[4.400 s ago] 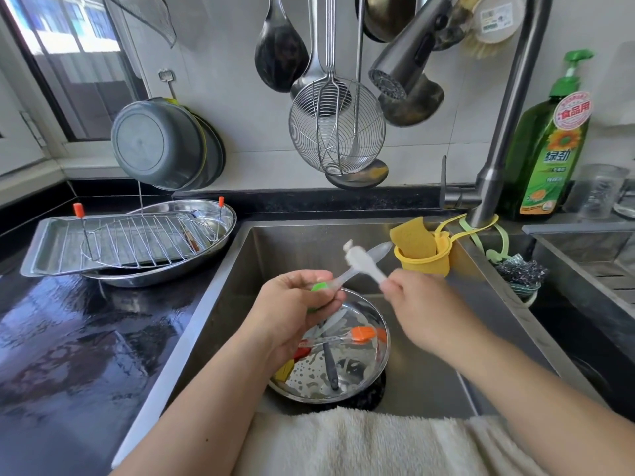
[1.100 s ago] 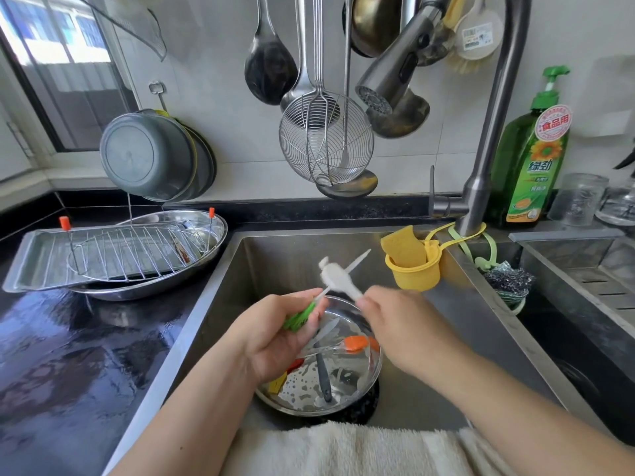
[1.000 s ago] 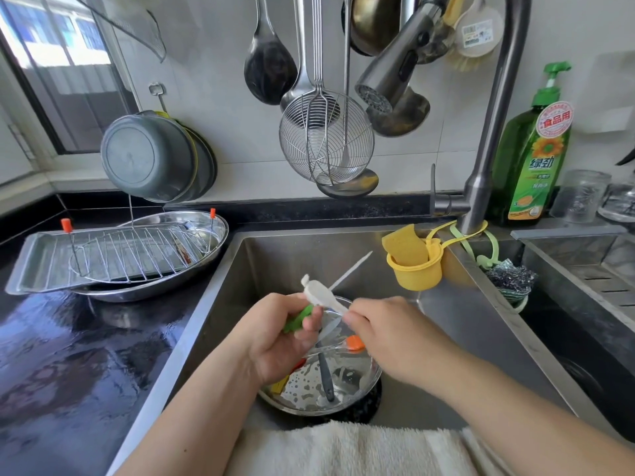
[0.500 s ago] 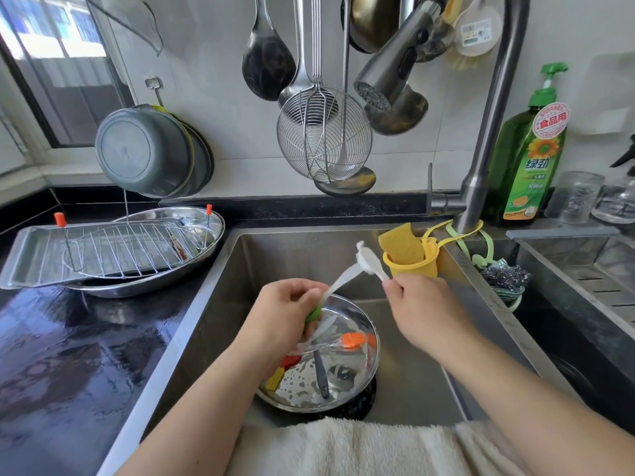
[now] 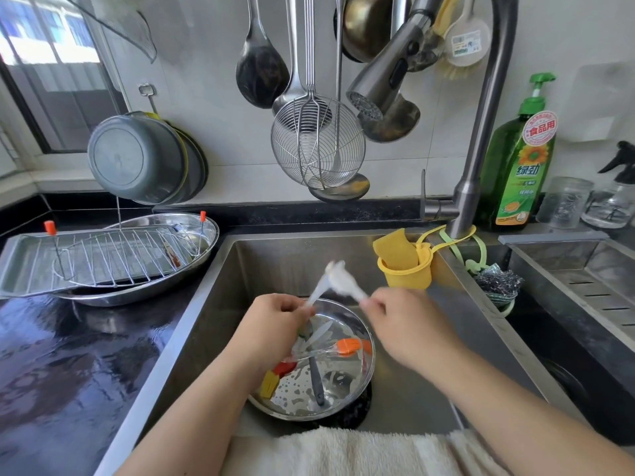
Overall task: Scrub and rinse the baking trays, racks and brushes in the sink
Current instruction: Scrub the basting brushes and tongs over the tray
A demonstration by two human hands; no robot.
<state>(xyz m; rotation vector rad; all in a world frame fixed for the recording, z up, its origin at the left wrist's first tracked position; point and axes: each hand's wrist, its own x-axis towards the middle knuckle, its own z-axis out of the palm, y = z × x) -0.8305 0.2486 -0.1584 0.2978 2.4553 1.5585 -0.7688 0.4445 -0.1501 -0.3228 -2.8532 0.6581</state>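
My left hand (image 5: 275, 324) pinching a thin clear brush (image 5: 318, 290), blurry, over the sink (image 5: 285, 255), my right hand (image 5: 405, 324) curled around a white scrubber (image 5: 343, 281) touching it, round metal bowl (image 5: 364, 379) of soapy brushes underneath

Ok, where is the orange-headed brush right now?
In the head view, the orange-headed brush lies in the steel bowl in the sink, below and between both hands.

Orange brush (image 5: 347, 347); yellow sponge cup (image 5: 407, 272); green soap btl (image 5: 519, 173).
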